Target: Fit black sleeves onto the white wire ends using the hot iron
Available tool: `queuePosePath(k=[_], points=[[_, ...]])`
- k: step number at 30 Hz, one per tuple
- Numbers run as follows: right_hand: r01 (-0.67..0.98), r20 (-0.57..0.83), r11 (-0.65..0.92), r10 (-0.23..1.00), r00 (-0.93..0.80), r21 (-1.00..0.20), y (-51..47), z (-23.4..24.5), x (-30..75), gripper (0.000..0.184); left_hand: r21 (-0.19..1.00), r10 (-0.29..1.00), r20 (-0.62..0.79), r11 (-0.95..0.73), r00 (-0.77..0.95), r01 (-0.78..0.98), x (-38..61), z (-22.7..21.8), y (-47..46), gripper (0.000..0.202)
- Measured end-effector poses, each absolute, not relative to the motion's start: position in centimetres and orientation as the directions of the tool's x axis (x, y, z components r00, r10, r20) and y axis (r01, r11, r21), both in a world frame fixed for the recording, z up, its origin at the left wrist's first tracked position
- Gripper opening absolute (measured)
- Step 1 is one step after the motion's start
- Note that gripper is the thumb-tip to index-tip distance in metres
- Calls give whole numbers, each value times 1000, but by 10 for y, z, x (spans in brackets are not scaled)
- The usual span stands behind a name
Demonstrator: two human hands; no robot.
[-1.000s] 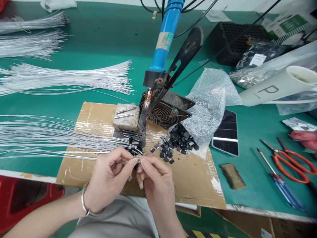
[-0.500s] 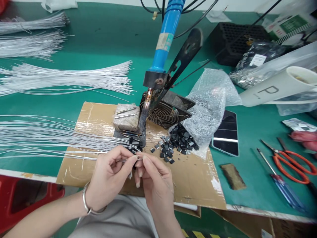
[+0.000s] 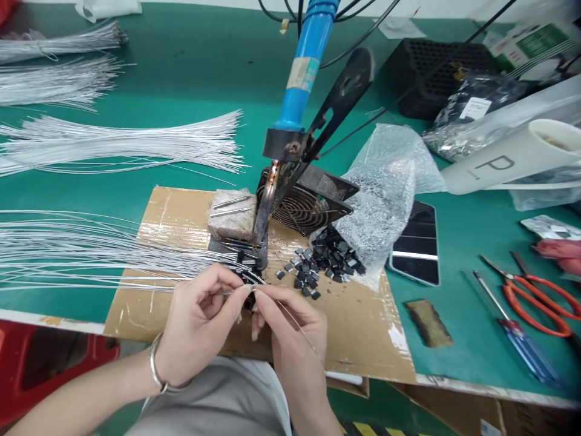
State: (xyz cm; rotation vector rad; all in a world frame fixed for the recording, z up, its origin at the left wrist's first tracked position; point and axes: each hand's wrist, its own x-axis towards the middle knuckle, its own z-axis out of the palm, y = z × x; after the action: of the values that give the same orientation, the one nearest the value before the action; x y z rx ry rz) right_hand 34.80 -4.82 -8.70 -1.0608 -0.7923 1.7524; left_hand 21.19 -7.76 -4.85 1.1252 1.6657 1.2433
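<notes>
My left hand (image 3: 197, 330), a metal bangle on its wrist, pinches a thin wire between thumb and forefinger. Fingertip to fingertip with it, my right hand (image 3: 297, 330) grips the same wire (image 3: 303, 332), whose thin length trails back over that hand. What sits right between the fingertips is too small to make out. Just beyond them, small black connectors (image 3: 247, 272) lie at the ends of a loose bundle of white wires (image 3: 91, 257). Above stands a soldering iron (image 3: 302, 79) with a blue handle, its tip pointing down beside a block (image 3: 232, 215) bearing thin metal rods.
Cardboard (image 3: 363, 327) covers the work spot. To the right are a heap of black connectors (image 3: 336, 254), bubble wrap (image 3: 385, 181), a phone (image 3: 414, 245), scissors (image 3: 535, 297) and a screwdriver (image 3: 521, 339). Behind the iron sits a fan (image 3: 302, 209). More wire bundles (image 3: 136, 142) lie left.
My right hand has shifted slightly right, and its fingertips have slid along the wire. More of the wire now shows across the hand. My left hand has hardly moved.
</notes>
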Motion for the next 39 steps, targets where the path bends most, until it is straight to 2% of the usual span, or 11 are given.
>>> queuePosePath(k=[11, 22, 29, 39], points=[[-378, -303, -398, 909, -286, -836, -48, -86, 353, 11, 948, 953, 44, 55, -299, 313, 210, -58, -81, 16], [-312, -363, -489, 849, -384, -815, -38, -79, 365, 17, 933, 975, 44, 39, -220, 359, 206, -58, -83, 13], [-259, -430, -513, 845, -318, -818, -38, -67, 363, 15, 929, 976, 28, 55, -216, 367, 205, -59, -84, 13], [-204, -452, -546, 811, -371, -812, -32, -65, 368, 19, 904, 984, 44, 33, -170, 427, 203, -52, -82, 15]])
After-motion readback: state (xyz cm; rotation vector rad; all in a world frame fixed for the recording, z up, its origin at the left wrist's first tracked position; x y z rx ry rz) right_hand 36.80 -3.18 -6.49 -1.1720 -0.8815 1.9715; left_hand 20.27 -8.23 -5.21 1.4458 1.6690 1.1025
